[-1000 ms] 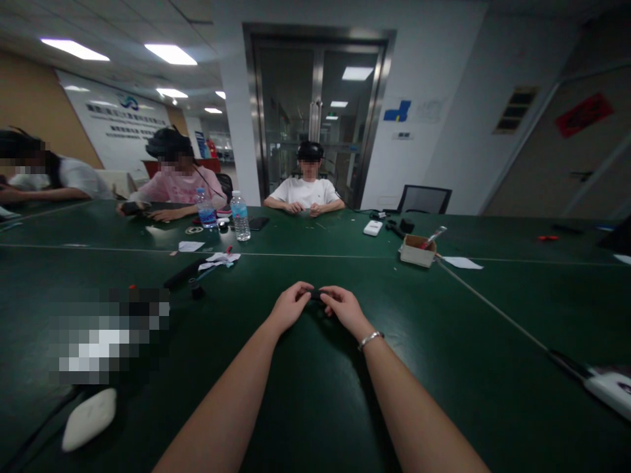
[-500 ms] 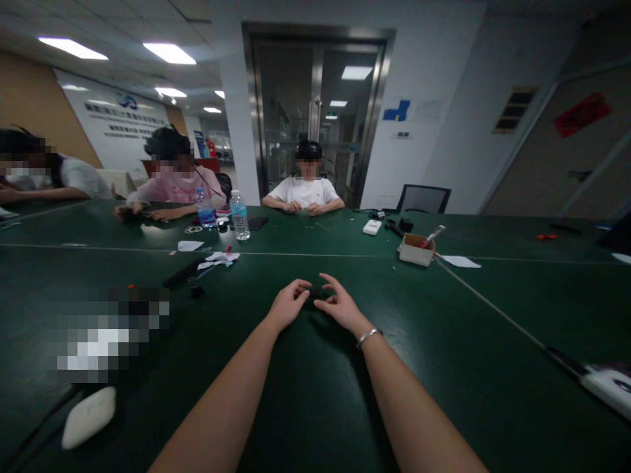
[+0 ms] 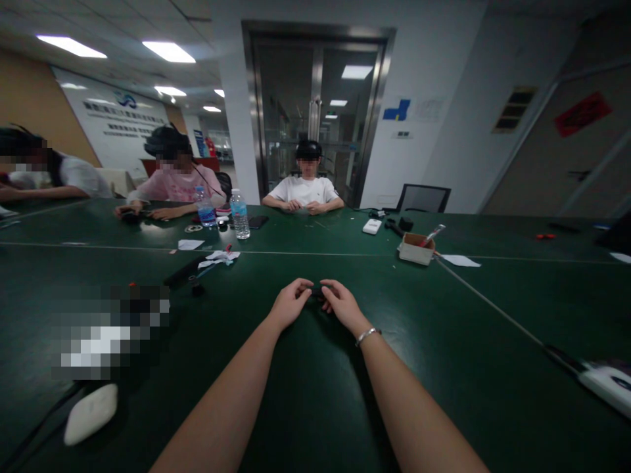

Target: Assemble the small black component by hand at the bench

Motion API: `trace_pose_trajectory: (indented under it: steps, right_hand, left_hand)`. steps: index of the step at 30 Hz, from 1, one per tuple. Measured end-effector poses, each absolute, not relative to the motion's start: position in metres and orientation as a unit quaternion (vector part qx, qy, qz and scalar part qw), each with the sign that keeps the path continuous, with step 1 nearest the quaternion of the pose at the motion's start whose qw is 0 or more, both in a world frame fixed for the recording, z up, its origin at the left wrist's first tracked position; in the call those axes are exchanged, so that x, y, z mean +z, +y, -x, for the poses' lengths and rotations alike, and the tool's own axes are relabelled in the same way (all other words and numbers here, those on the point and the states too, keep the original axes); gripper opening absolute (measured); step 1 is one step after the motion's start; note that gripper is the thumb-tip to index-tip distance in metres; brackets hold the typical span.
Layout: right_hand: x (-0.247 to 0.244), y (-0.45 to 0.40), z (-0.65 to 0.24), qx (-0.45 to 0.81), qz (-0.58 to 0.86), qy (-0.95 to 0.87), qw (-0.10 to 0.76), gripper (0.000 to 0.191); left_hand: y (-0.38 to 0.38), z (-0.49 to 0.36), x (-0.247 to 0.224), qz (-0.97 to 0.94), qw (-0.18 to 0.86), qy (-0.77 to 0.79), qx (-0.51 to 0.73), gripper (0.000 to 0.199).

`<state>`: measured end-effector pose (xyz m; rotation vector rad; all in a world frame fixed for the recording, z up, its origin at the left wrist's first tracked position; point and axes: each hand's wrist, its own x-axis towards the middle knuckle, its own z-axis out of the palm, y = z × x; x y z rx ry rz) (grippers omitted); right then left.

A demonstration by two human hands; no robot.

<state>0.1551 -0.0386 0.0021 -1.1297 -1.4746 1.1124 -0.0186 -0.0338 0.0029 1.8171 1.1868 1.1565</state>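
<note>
The step in hand looks like close two-handed work on a small black piece [image 3: 316, 293], which sits between the fingertips, just above or on the table [image 3: 315, 374]; I cannot tell which. The next move seems to call for a steady left pinch and small, careful adjustments by the right fingers.

The left hand [image 3: 290, 303] is nearly closed, thumb and fingers pinching the piece's left end. The right hand [image 3: 344, 307] pinches its right end, thumb and forefinger almost together, other fingers curled beneath. The fingers hide most of the piece, so how firmly each presses is unclear.

Beyond the grip to the left lie crumpled papers [image 3: 218, 259]; beyond it to the right stands an open box [image 3: 417, 253]. Farther left is a bottle [image 3: 240, 215], and straight ahead, across the table, sits a person [image 3: 308, 192].
</note>
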Motion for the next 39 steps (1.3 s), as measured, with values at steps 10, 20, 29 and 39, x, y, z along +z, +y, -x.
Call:
trace_pose_trajectory:
  steps: [10, 20, 29, 39]
  right_hand:
    - [-0.0001, -0.0382, -0.1553, 0.449, 0.464, -0.597, 0.476, 0.042]
    - [0.0012, -0.0399, -0.1561, 0.440, 0.463, -0.602, 0.479, 0.052]
    - [0.0017, -0.0392, -0.1566, 0.448, 0.465, -0.598, 0.475, 0.053]
    - [0.0028, -0.0395, -0.1551, 0.448, 0.468, -0.598, 0.472, 0.047]
  left_hand:
    - [-0.0326, 0.0179, 0.0023, -0.693, 0.331, 0.452, 0.453, 0.023]
    - [-0.0340, 0.0180, 0.0053, -0.684, 0.340, 0.456, 0.456, 0.022]
    - [-0.0338, 0.0176, 0.0052, -0.681, 0.342, 0.462, 0.454, 0.023]
    - [-0.0327, 0.0160, 0.0024, -0.687, 0.331, 0.457, 0.458, 0.022]
